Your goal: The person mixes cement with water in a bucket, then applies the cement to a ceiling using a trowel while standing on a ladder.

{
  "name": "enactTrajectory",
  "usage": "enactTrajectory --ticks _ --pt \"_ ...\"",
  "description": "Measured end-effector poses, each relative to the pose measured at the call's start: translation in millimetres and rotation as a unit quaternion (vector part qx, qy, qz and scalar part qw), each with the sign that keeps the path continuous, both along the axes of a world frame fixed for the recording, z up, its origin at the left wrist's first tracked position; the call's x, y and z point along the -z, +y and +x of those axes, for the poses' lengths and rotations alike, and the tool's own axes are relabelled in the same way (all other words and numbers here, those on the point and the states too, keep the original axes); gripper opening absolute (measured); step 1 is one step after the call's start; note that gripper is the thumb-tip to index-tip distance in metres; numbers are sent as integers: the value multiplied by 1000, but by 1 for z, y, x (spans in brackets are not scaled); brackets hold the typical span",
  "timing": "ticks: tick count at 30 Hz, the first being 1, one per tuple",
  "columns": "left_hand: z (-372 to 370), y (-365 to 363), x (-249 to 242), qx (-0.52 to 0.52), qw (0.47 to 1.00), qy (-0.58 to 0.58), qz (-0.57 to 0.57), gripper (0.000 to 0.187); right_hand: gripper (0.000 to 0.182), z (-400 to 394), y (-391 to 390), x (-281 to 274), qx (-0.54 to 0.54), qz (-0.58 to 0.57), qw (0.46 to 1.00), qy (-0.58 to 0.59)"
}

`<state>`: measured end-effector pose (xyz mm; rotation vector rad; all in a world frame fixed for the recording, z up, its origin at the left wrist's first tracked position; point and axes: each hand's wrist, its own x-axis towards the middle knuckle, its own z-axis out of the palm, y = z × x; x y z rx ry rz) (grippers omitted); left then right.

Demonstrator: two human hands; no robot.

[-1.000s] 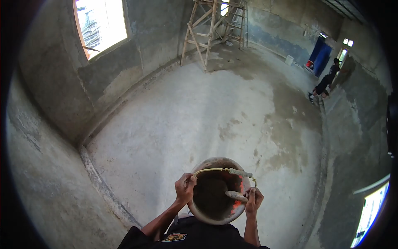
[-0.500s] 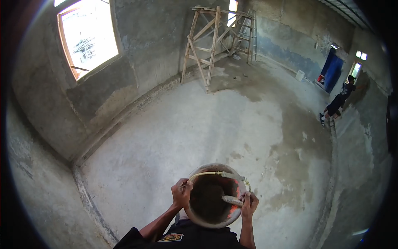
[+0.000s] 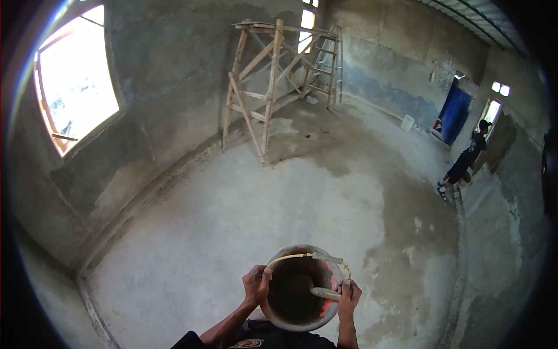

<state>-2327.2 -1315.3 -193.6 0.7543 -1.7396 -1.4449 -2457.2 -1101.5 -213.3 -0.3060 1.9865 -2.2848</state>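
A round bucket (image 3: 279, 321) is held up in front of my body, its inside dark with orange-red patches on the right. My left hand (image 3: 256, 284) is closed on the left side of its rim, beside the end of the handle. On the right side my right hand (image 3: 349, 295) is closed on the rim, fingers near the other handle end. The bucket's handle (image 3: 327, 256) lies along the far rim. Inside, a tool's pale grip (image 3: 325, 294) points toward my right hand; its other end is hard to make out in the dark.
Wooden scaffolding (image 3: 271, 93) stands by the left wall, with a ladder (image 3: 339, 67) behind it. A white bucket (image 3: 407, 123) sits near the blue door (image 3: 455, 113). Another person (image 3: 469, 157) stands at the right wall. The concrete floor (image 3: 279, 203) has damp patches.
The view has turned rightward and upward, so the window and scaffolding appear farther left and lower. Both hands still hold the bucket. The other person's arm by the wall is lower.
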Motion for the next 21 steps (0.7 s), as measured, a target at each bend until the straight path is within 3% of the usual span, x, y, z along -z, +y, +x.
enactTrajectory --ticks 11,14,18,21 --pt "-267 -110 17 70 997 -11 13 19 33 -245 -92 14 35 -29 999 17" --pt "-338 -135 17 59 996 -55 -40 22 35 -313 -118 28 45 -24 999 -4" --pt "-436 -165 15 52 996 -69 -8 25 40 -416 -147 35 34 -44 998 -13" --pt "-496 -187 18 30 997 -34 -57 25 40 -474 -166 36 37 -20 999 -18"
